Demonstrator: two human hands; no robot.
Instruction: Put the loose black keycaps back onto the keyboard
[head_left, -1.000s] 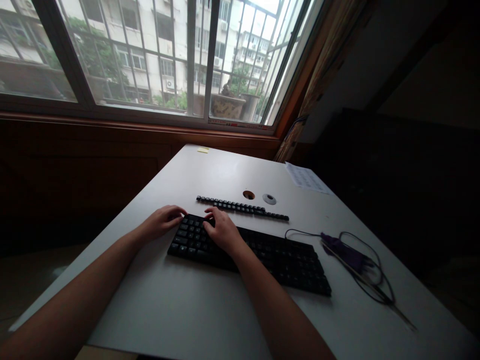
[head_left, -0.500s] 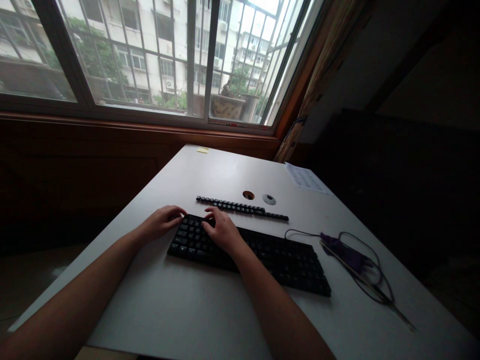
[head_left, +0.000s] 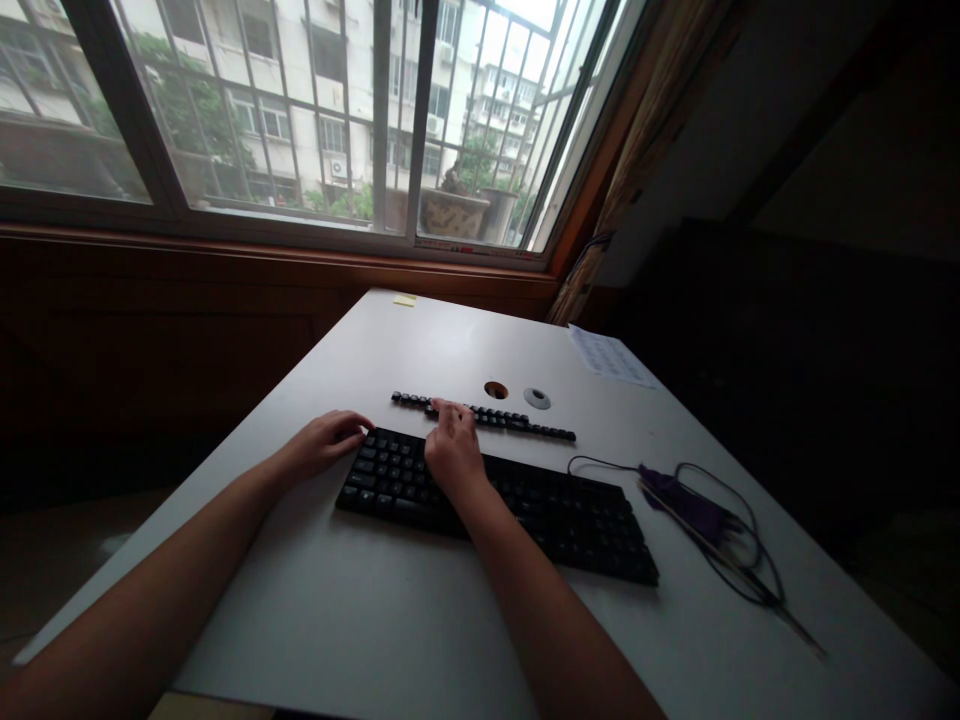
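Observation:
A black keyboard (head_left: pixel 570 510) lies aslant on the white table. At its far left corner my left hand (head_left: pixel 334 438) has its fingers bent and holds the edge. My right hand (head_left: pixel 455 455) reaches over the keyboard's far edge to the loose black keycaps (head_left: pixel 499 416), which lie in rows behind it. The right fingers are bent together on a keycap at the left end of the nearer row, and they partly hide it. Several keys stand in the left part of the keyboard; the forearm and hand cover its middle.
On the right of the white table (head_left: pixel 337 610) lie a purple cloth pouch (head_left: pixel 686 502), a looped black cable (head_left: pixel 757 530) and a thin stick-like tool (head_left: pixel 802 632). Farther back are a round hole (head_left: pixel 496 390), a grey round cover (head_left: pixel 537 398), printed paper (head_left: pixel 611 355) and a yellow note (head_left: pixel 404 300).
My right hand has moved from over the keyboard's left keys, away from me and slightly right, to the keycap rows. Its spread fingers have come together. My left hand stays at the corner.

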